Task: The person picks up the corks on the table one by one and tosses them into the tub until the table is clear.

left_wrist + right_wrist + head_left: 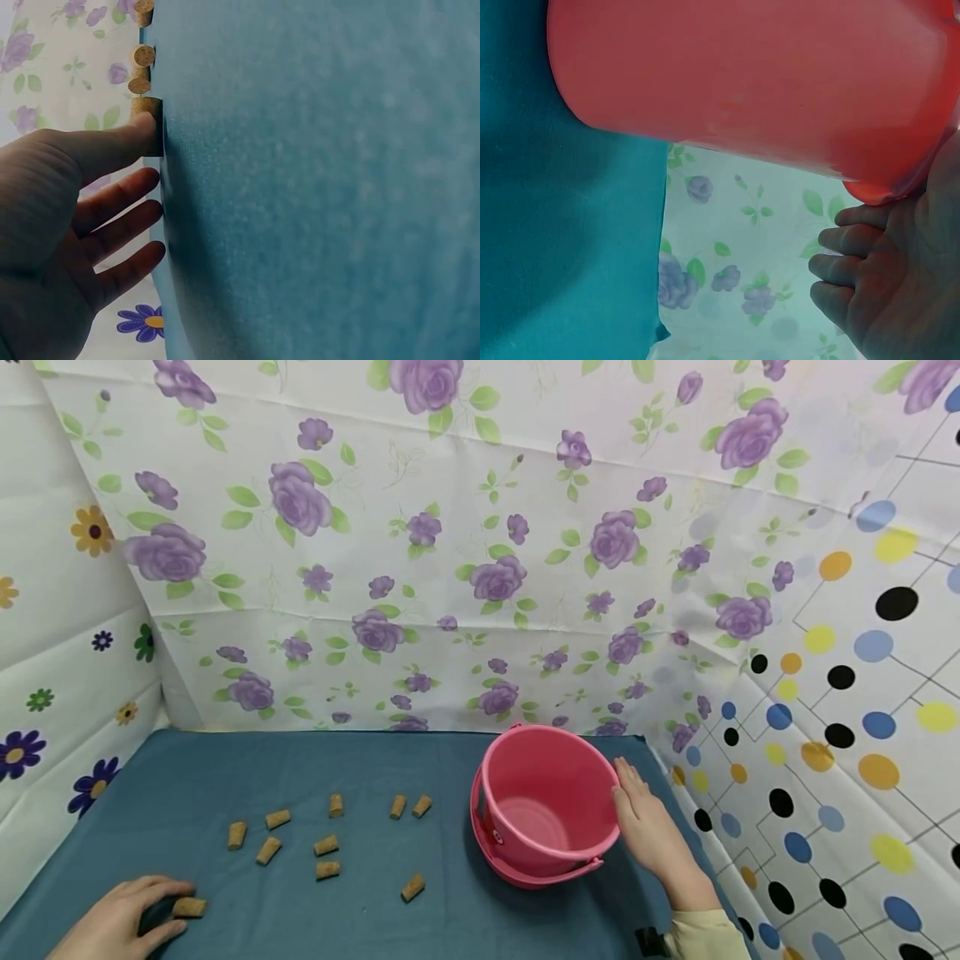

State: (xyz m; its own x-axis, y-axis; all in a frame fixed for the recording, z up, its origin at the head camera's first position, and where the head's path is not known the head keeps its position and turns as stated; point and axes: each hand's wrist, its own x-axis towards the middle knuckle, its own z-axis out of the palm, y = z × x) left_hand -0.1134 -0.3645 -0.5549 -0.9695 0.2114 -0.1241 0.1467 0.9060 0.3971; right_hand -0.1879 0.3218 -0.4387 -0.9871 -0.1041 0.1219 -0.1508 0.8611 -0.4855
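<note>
At the lower left of the head view, my left hand point(123, 917) is beside a cork point(189, 907) lying on the blue cloth. Thumb and index finger are spread to either side of it. The left wrist view shows the thumb overlapping the cork point(147, 106), the other fingers extended. A pink bucket point(551, 850) stands right of centre with its mouth facing up and its handle lowered. My right hand point(654, 835) touches the bucket's right rim, fingers fairly straight. In the right wrist view the bucket's side point(742, 75) fills the upper part.
Several more corks lie scattered between the left hand and bucket, including one cork point(237, 836) at left and another cork point(412, 887) nearer the bucket. Blue cloth point(375, 935) covers the table. Patterned sheets hang behind point(450, 568) and along both sides.
</note>
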